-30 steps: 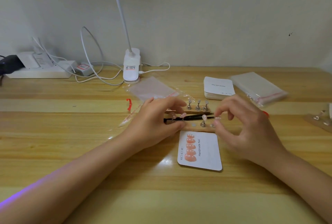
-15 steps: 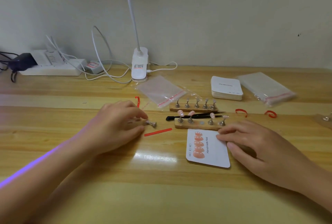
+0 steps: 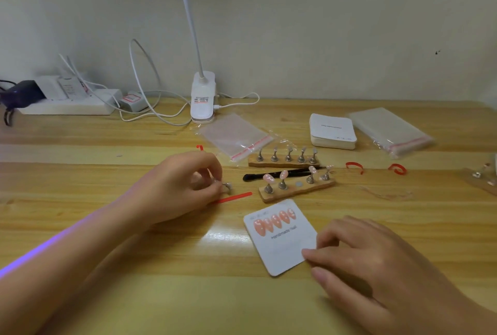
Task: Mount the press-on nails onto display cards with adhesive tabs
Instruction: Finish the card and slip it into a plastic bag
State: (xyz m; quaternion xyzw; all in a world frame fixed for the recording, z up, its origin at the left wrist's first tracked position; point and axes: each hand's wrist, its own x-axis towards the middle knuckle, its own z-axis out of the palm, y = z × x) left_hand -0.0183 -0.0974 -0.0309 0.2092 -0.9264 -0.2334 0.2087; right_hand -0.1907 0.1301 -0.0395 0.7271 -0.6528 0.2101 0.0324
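A white display card (image 3: 285,246) with several peach press-on nails (image 3: 274,220) stuck along its top lies on the wooden table. My right hand (image 3: 371,262) rests its fingertips on the card's right edge. My left hand (image 3: 185,187) pinches a small metal nail stand (image 3: 227,187) left of the near wooden holder (image 3: 295,189). That holder carries pink nails on metal stands, with one bare magnet spot. Behind it lie black tweezers (image 3: 271,174) and a second wooden holder (image 3: 282,164) with bare stands.
A red strip (image 3: 236,197) lies by my left hand; red curls (image 3: 355,166) sit to the right. A stack of blank cards (image 3: 332,130), two zip bags (image 3: 236,137), a clip lamp (image 3: 203,98) and a power strip (image 3: 67,103) line the back.
My left hand pulled one metal stand off the near holder and carried it left. My right hand dropped to the card and turned it, dragging it toward me.
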